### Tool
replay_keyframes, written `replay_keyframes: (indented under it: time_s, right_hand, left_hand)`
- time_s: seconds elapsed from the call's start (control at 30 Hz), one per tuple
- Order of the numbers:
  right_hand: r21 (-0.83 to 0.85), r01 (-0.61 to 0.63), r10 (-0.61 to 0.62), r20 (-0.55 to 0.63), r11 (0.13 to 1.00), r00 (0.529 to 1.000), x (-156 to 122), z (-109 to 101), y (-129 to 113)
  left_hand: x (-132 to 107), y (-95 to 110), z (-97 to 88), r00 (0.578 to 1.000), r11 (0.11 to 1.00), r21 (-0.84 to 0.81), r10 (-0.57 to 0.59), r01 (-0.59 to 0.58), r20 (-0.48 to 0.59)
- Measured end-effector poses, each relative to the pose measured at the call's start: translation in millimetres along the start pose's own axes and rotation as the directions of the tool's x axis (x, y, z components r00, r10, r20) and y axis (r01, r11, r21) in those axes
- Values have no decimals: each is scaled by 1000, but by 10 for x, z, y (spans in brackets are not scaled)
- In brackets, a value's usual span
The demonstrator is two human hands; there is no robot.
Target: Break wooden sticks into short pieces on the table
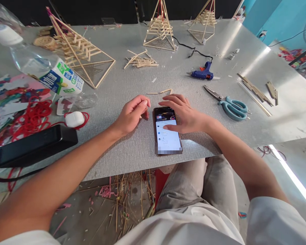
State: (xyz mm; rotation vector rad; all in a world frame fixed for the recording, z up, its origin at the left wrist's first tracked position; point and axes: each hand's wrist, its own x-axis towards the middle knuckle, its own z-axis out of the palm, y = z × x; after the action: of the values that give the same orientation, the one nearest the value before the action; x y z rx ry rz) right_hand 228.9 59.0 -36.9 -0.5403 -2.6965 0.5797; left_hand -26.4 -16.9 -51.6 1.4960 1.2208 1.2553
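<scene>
A phone [168,137] with a lit screen lies flat on the grey table near its front edge. Over its upper right side, my right hand [185,114] is spread, thumb on or just above the screen. My left hand [134,114] is closed to the left of the phone; a pale tip of what looks like a thin wooden stick [140,117] pokes out under its fingers, the rest hidden. Just beyond the hands lie a few short wooden sticks [152,93], two of them meeting at an angle.
Stick pyramids [159,30] stand toward the back, near a stick pile [142,60]. On the right are a blue glue gun [202,71], scissors [234,108] and wooden strips [256,90]. At left lie a plastic bottle [33,59], red cord [37,114], a white case [74,119] and a black device [37,144].
</scene>
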Motion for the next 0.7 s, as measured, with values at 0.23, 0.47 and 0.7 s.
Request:
replay_keyframes:
  time_s: [0.23, 0.47, 0.7]
  right_hand:
    - [13, 26, -25, -47, 1000, 999, 3, 33, 5]
    - [43, 33, -24, -201, 999, 979, 30, -42, -44]
    - [20, 37, -32, -214, 999, 976, 33, -33, -42]
  left_hand:
    - [13, 69, 41, 1000, 998, -62, -17, 16, -19]
    - [13, 49, -4, 999, 1000, -9, -20, 19, -47]
    - [1, 36, -32, 999, 999, -1, -41, 41, -25]
